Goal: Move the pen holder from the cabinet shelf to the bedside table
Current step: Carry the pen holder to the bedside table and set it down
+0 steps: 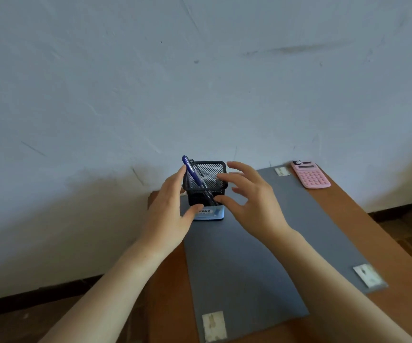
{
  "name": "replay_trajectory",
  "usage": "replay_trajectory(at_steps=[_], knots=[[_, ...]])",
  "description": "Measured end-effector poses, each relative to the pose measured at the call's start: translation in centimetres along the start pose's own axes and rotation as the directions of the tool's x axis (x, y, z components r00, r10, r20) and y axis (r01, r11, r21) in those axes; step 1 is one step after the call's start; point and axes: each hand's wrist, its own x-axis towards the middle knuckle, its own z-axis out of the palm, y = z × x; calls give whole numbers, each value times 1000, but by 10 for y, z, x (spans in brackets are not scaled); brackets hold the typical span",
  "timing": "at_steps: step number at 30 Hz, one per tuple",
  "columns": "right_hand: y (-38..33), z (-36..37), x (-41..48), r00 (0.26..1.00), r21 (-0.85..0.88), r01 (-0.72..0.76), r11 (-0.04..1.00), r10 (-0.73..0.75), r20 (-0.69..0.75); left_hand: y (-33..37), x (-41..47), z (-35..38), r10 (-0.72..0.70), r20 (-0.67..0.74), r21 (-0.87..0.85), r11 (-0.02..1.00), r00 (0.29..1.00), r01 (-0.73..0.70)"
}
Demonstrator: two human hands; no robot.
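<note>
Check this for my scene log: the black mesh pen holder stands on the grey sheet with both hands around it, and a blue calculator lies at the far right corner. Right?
Nearly. In the head view the calculator is pink, not blue. The pen holder, grey sheet, left hand and right hand are as stated.

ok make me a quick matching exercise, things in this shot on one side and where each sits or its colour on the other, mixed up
Things:
1. black mesh pen holder
2. pink calculator
3. blue pen
4. grey mat

Descriptions:
A. at the table's far right corner
B. taped flat on the brown table
C. leaning inside the mesh
D. between the left hand and right hand

Pairs: 1-D, 2-A, 3-C, 4-B
</note>
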Motion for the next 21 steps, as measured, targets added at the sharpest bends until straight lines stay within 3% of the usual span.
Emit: replay_trajectory(at_steps=[9,14,21], knots=[[-5,7,1,997,60,-82,995,81,18,-6,6,9,15,-78,14,1000,997,-14],[-2,9,7,999,77,-48,996,48,-2,-15,8,8,117,-96,34,993,988,-114],[2,16,19,999,87,-44,995,45,-16,-25,18,10,132,-126,15,991,983,-131]])
